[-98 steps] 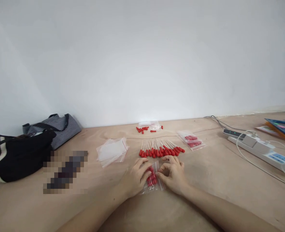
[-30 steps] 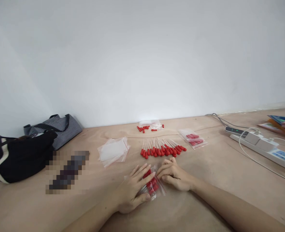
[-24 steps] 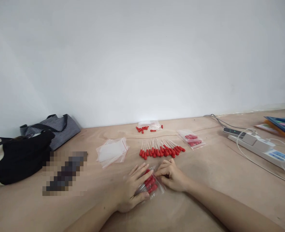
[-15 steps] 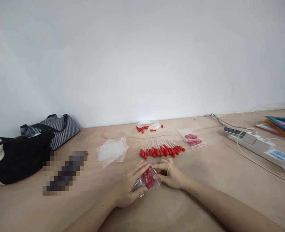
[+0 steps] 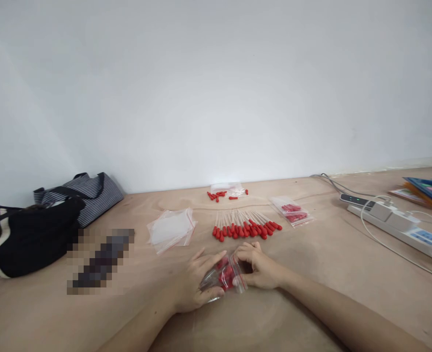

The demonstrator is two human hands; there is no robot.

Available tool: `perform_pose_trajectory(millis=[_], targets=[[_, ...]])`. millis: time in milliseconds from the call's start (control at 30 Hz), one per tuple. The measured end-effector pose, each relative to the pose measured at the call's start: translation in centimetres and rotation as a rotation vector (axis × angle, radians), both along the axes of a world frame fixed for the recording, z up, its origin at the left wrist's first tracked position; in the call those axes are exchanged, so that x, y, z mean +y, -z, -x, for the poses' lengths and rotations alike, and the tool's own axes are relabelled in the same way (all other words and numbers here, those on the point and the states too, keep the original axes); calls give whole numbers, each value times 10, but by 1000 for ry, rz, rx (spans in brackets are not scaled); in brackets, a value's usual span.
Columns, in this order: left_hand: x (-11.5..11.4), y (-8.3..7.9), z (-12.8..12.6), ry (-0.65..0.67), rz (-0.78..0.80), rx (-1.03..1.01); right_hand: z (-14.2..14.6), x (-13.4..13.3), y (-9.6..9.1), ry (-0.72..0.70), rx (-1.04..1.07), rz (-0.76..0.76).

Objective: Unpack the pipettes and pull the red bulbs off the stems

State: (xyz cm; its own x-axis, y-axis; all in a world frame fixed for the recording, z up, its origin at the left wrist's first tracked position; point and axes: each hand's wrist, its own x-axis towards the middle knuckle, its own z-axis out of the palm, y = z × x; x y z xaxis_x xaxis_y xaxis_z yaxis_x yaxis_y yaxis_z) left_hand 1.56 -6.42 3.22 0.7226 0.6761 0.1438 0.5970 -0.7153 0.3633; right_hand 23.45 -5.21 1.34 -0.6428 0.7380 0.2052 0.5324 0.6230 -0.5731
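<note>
A clear zip bag (image 5: 225,276) with red-bulbed droppers in it lies on the table between my two hands. My left hand (image 5: 198,280) grips the bag's left side, thumb along the near edge and fingers over the far part. At the zip end, on the right, my right hand (image 5: 257,265) has its fingers curled and its thumb against the strip; the index fingertip is partly hidden. Just beyond the hands, several droppers with red bulbs (image 5: 246,229) lie in a fan, bulbs toward me and clear stems pointing away.
Left of the droppers is a pile of flat zip bags (image 5: 172,229). A filled zip bag (image 5: 292,212) lies to the right. Loose red bulbs (image 5: 216,195) sit near the wall. Cloth bags (image 5: 29,234) stand at left, a power strip (image 5: 399,220) with cables at right.
My right hand's fingers have curled in, and the zip end has tilted up more upright. My left hand stays on the bag, its fingers slightly more spread.
</note>
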Motion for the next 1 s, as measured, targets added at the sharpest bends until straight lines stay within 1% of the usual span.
perform_pose_trajectory(millis=[133, 333, 567, 667, 867, 1000], targets=[[1, 1, 0, -11, 7, 1, 2, -2, -2, 4, 32, 13], [0, 0, -1, -2, 30, 15, 6, -2, 2, 8, 4, 42], [-1, 0, -3, -2, 46, -14, 11, -3, 6, 40, 95, 57], [0, 2, -2, -15, 54, -12, 8, -2, 5, 19, 86, 69], [1, 4, 1, -30, 56, 8, 5, -2, -2, 1, -23, 4], [2, 3, 1, -38, 76, 23, 2, -4, -6, 77, -41, -52]])
